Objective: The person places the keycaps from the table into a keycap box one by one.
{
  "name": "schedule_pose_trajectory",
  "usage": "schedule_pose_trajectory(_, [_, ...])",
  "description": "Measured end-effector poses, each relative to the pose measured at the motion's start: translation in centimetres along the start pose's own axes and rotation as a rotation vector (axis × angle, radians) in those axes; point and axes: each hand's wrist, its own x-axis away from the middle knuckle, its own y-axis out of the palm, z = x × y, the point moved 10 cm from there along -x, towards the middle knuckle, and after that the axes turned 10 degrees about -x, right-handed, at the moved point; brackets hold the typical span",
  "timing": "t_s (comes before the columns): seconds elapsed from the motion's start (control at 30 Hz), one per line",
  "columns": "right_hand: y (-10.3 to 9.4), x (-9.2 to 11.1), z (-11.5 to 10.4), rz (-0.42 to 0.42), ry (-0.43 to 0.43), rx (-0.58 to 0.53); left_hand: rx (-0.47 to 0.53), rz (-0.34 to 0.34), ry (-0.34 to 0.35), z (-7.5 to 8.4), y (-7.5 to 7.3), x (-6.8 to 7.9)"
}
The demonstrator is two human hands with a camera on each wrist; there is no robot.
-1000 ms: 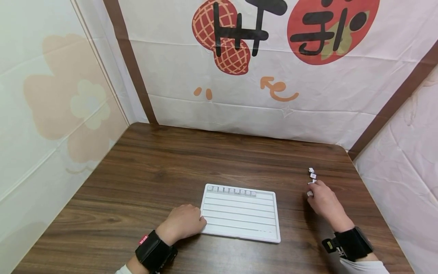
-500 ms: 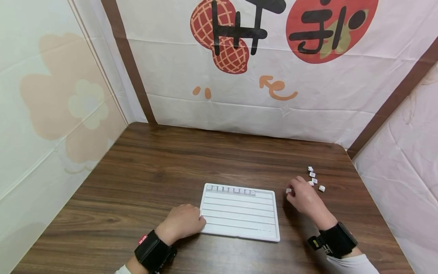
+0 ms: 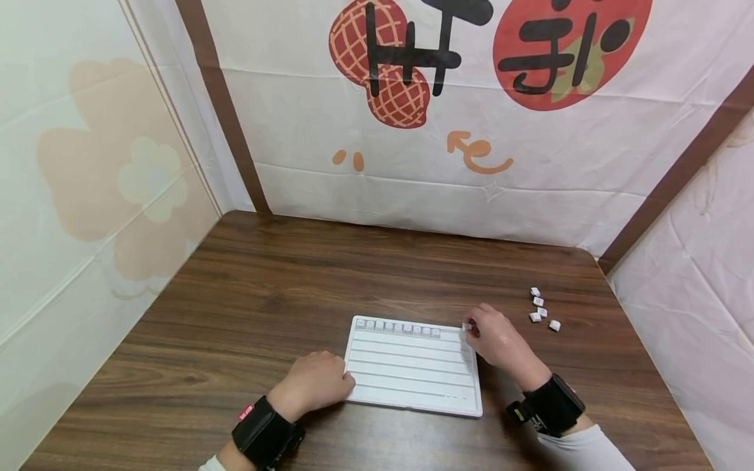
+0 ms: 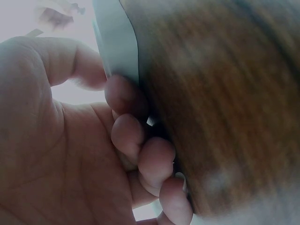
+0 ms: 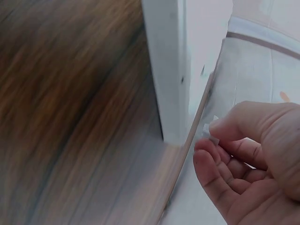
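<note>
At back, white fabric backdrop [image 3: 294, 131] w/ brown bands [image 3: 220, 98], red prints [image 3: 397, 112] & blk strokes [image 3: 415, 55]; at L, pale panel [image 3: 35, 314] w/ big peach flower [image 3: 88, 150]. Below, dk brown wood-grain table [image 3: 235, 281], far corners rounded. On it, approx. ctr toward near side: white tray [image 3: 412, 369], flat, rectangular, sl. skewed, crossed by horiz. ridges. At tray's L edge, near lower L corner: L hand [image 3: 315, 379], fingers curled, gripping rim betw. thumb & index per L wrist view. Over tray's upper R corner: R hand [image 3: 499, 340], thumb & fingertips nearly together, only a cap's thickness apart. On both wrists, blk wristbands [image 3: 550, 405], red tag [image 3: 246, 413] on L one; white sleeves [image 3: 589, 448] behind. Along tray's top row, from L end past middle: nine small white caps [image 3: 398, 328], side by side. On table R of tray, well apart from it: five loose caps [image 3: 535, 317], loosely clustered, one sl. nearer & off to R. Pinched in R hand: held cap [image 5: 207, 133], by tray's upper R corner; can't tell if touching tray.
</note>
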Motion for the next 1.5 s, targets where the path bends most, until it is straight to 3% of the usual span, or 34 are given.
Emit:
schedule_pose_trajectory(0.2, [1.1,-0.6,-1.5,-0.033,-0.035,0.039,-0.002,0.005,0.001,-0.1,-0.1,-0.1])
schedule_pose_trajectory(0.63, [2.3,-0.7,-2.5,-0.046,-0.093,0.085,0.006,-0.007,0.004,0.1,-0.2,-0.1])
schedule_pose_trajectory(1.0, [3.1,-1.0,-2.5,-0.083,-0.027,0.055,0.001,0.000,0.005,0.4,-0.7,0.1])
schedule_pose_trajectory(1.5, [3.1,-0.9,-2.7,-0.080,-0.043,0.067,0.001,0.000,0.004,0.1,-0.3,0.2])
